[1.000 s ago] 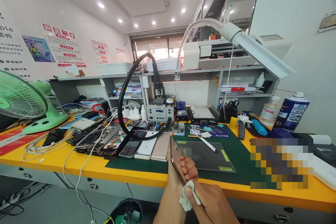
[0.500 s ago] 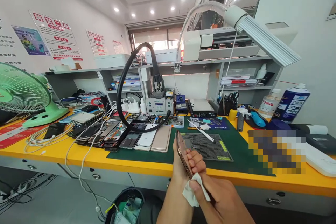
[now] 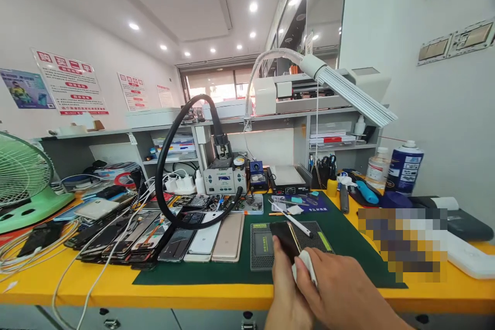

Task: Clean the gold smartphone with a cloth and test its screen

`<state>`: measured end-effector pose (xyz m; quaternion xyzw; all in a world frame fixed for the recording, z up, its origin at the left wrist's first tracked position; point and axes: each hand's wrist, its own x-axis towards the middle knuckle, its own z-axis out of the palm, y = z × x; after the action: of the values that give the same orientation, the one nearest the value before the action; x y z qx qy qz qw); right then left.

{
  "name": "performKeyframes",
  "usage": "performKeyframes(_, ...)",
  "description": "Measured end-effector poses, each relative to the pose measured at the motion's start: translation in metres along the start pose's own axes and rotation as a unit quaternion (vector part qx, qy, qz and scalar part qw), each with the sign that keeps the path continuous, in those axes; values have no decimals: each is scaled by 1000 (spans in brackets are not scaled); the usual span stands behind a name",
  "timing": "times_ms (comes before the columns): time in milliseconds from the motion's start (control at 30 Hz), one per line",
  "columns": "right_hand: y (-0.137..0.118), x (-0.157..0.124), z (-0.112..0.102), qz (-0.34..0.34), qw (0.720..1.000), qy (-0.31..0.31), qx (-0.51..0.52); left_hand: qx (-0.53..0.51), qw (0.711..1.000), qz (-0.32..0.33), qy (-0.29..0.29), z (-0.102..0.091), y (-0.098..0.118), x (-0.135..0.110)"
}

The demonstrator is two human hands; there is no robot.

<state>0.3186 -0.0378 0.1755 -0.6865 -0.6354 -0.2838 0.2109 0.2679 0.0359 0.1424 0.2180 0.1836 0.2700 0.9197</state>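
A dark-screened smartphone [image 3: 284,238] with a gold edge rests tilted in my left hand [image 3: 285,286], whose thumb lies along its side. It is held over the front of a grey perforated pad [image 3: 261,264]. My right hand [image 3: 342,277] pinches a crumpled white tissue [image 3: 306,267] against the phone's lower right edge. The phone's lower end is hidden behind my hands. A white pen-like tool [image 3: 297,223] lies across the pad just beyond the phone.
Left of the pad lie a gold phone [image 3: 229,237], a white phone [image 3: 204,237] and stacks of dismantled phones [image 3: 127,237]. Behind stands a rework station [image 3: 220,180] with a looping black hose [image 3: 160,165]. A spray can [image 3: 404,170] and white cables [image 3: 112,247] flank the bench.
The phone has turned from edge-on to show its dark screen. Both hands have shifted right in view, the tissue now tucked closer against the phone. The camera view has tilted up and moved.
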Motion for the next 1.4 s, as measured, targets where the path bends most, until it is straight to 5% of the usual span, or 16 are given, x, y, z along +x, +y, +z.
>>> performKeyframes(100, 11, 7, 8, -4, 1000, 8, -10, 34, 998, -42, 27, 2, 9, 6)
performKeyframes(200, 18, 9, 13, -2, 1000, 26, 4, 206, 976, -69, 33, -21, 21, -6)
performKeyframes(300, 19, 6, 13, -8, 999, 40, 16, 324, 944, 9, 59, -49, 37, -28)
performKeyframes(367, 15, 4, 12, -14, 999, 47, 21, 542, 782, 295, 87, -58, 49, -34)
performKeyframes(433, 10, 2, 12, -28, 998, 44, 22, 667, 603, 437, 9, -58, 59, -28)
performKeyframes(467, 7, 1, 12, -37, 998, 39, 23, 699, 540, 468, -36, -56, 63, -22)
performKeyframes(533, 1, 1, 13, -48, 998, 20, 37, 716, 489, 488, -101, -50, 69, -5)
performKeyframes(700, -5, 4, 11, -24, 980, -40, 193, 672, 522, 497, -170, -48, 79, 19)
performKeyframes(900, -10, 12, 26, 74, 922, -98, 368, 653, 556, 490, -153, -57, 85, 18)
performKeyframes(1033, -10, 17, 36, 80, 879, -94, 460, 631, 582, 486, -163, -63, 85, 19)
performKeyframes(1400, 0, 57, 20, 53, 905, -116, 407, 518, 702, 481, -92, -82, 74, 72)
